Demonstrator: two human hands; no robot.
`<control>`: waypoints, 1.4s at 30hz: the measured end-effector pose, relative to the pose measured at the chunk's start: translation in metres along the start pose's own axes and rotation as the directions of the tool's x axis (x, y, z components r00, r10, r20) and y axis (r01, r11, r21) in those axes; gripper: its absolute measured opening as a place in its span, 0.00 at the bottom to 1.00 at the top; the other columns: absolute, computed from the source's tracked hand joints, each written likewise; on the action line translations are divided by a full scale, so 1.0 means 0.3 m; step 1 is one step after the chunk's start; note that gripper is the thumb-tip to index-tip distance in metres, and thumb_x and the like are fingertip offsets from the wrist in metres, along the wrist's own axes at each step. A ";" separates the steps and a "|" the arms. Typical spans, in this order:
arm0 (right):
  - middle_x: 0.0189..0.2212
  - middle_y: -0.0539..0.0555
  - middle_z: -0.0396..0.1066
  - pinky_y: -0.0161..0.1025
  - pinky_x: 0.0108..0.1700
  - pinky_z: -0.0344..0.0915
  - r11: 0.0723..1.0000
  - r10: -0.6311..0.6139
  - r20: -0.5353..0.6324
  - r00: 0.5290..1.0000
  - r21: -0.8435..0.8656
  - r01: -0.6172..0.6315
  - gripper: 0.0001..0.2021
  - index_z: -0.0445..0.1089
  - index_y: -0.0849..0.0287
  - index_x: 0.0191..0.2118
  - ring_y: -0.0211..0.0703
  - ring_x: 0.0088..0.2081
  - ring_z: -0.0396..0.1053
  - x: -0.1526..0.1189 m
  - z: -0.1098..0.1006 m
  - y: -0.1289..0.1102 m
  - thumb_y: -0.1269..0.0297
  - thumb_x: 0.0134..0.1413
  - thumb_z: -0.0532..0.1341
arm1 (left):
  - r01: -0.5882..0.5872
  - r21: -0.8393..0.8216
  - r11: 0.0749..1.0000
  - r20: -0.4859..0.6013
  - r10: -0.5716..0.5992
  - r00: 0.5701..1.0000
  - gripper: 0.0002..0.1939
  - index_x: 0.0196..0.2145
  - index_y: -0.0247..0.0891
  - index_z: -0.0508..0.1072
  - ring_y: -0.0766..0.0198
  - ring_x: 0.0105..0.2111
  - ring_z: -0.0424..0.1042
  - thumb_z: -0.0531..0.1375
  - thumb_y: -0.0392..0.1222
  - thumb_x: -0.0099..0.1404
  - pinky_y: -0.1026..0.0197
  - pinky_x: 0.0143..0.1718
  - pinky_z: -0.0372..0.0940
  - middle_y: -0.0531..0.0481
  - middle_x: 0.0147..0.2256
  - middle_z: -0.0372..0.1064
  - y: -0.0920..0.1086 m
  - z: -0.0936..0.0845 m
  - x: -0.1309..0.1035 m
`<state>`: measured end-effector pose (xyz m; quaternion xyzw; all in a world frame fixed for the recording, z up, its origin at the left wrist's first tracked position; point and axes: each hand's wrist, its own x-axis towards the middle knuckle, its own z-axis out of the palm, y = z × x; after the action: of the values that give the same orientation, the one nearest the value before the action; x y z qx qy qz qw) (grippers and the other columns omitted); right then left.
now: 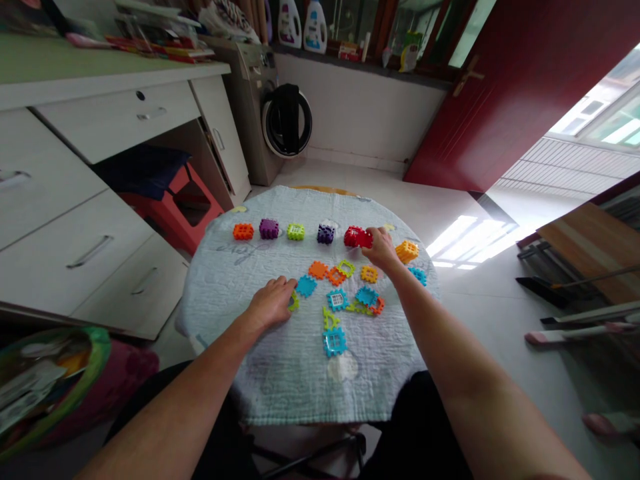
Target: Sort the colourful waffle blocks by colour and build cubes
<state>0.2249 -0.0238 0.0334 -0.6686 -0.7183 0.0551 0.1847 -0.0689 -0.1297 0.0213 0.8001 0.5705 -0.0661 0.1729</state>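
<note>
At the back of the cloth-covered table, my right hand (381, 249) is closed on a red building piece (366, 239), right against a red stack (353, 235). My left hand (273, 301) lies low on the table's left side, fingers curled over a yellow-green building piece (295, 302) that they partly hide. Just beyond its fingertips is a flat blue piece (307, 286). Loose square pieces are scattered between my hands: an orange one (319, 269), a blue window piece (337, 299), a green frame (345, 268) and several more. Nearest me lies another blue window piece (335, 341).
Along the table's far side sit orange (243, 231), purple (269, 229), green (295, 231) and dark purple (325, 233) stacks, with a yellow stack (407, 251) at right. A red stool (193, 200) stands left, a washing machine (250, 100) behind, a bin (100, 360) lower left.
</note>
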 end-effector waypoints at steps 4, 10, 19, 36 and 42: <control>0.47 0.62 0.64 0.43 0.50 0.59 0.998 0.000 0.049 0.999 -0.070 0.003 0.25 0.66 0.61 0.51 0.53 0.47 0.62 0.138 0.027 0.015 0.70 0.43 0.61 | 0.048 -0.041 0.998 -0.042 -0.050 0.998 0.34 0.56 0.42 0.61 0.50 0.51 0.63 0.62 0.40 0.50 0.54 0.50 0.60 0.41 0.52 0.61 -0.024 -0.005 0.015; 0.46 0.62 0.65 0.42 0.48 0.60 0.986 0.042 0.149 0.988 -0.165 -0.017 0.24 0.68 0.61 0.51 0.52 0.45 0.63 0.219 0.055 0.024 0.71 0.43 0.62 | 0.038 -0.101 0.994 -0.069 -0.045 0.997 0.37 0.58 0.42 0.59 0.50 0.54 0.62 0.64 0.44 0.51 0.55 0.52 0.59 0.41 0.55 0.59 -0.037 -0.010 0.020; 0.47 0.63 0.65 0.44 0.49 0.60 0.984 0.043 0.192 0.980 -0.176 -0.009 0.25 0.67 0.62 0.51 0.54 0.47 0.63 0.238 0.078 0.014 0.72 0.43 0.62 | 0.033 -0.115 0.993 -0.052 -0.039 0.998 0.33 0.55 0.42 0.62 0.51 0.52 0.65 0.64 0.44 0.51 0.55 0.52 0.59 0.42 0.53 0.61 -0.049 0.006 0.028; 0.42 0.61 0.70 0.40 0.49 0.58 0.981 -0.088 0.335 0.938 -0.136 0.141 0.15 0.71 0.64 0.44 0.48 0.46 0.66 -0.187 0.066 0.133 0.64 0.49 0.63 | 0.078 -0.051 0.996 -0.002 -0.079 0.997 0.30 0.55 0.35 0.63 0.51 0.51 0.67 0.57 0.52 0.57 0.58 0.51 0.60 0.38 0.51 0.66 -0.114 -0.017 0.044; 0.42 0.60 0.68 0.39 0.49 0.58 0.979 -0.031 0.350 0.936 -0.178 0.098 0.20 0.70 0.64 0.45 0.49 0.46 0.64 -0.174 0.089 0.139 0.63 0.44 0.65 | 0.077 -0.020 0.997 -0.002 -0.077 0.997 0.29 0.54 0.36 0.65 0.51 0.50 0.68 0.57 0.52 0.57 0.57 0.50 0.60 0.39 0.51 0.66 -0.099 -0.015 0.048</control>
<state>0.2568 -0.0663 -0.0150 -0.6391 -0.7631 0.0958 -0.0080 -0.0921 -0.1068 0.0151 0.7757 0.6020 -0.0659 0.1777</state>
